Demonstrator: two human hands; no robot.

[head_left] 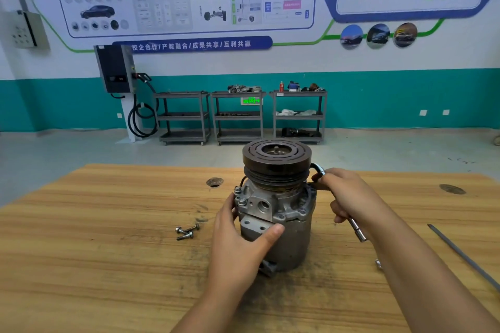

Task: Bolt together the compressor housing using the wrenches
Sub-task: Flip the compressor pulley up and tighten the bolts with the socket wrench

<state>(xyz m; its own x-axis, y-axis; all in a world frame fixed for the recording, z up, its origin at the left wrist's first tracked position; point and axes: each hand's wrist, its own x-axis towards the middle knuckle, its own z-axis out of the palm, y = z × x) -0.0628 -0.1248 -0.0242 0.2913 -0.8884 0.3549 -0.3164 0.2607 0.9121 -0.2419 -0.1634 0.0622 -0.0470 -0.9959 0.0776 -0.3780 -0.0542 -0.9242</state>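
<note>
A grey metal compressor (281, 213) stands upright on the wooden table (108, 251), its dark pulley (276, 157) on top. My left hand (240, 240) grips the housing from the left front, thumb across its flat port block. My right hand (349, 194) holds a chrome L-shaped socket wrench (357, 232) at the compressor's right side; the wrench's bent upper end (318, 169) sits by the flange under the pulley, and its lower end sticks out below my palm. Three loose flange bolts (187, 231) lie on the table left of the compressor.
A long thin metal rod (465, 257) lies near the table's right edge. A small shiny metal part (378, 263) shows beside my right forearm. Dark knots (215, 181) mark the tabletop. Three grey carts (238, 116) and a charging unit (116, 70) stand by the far wall.
</note>
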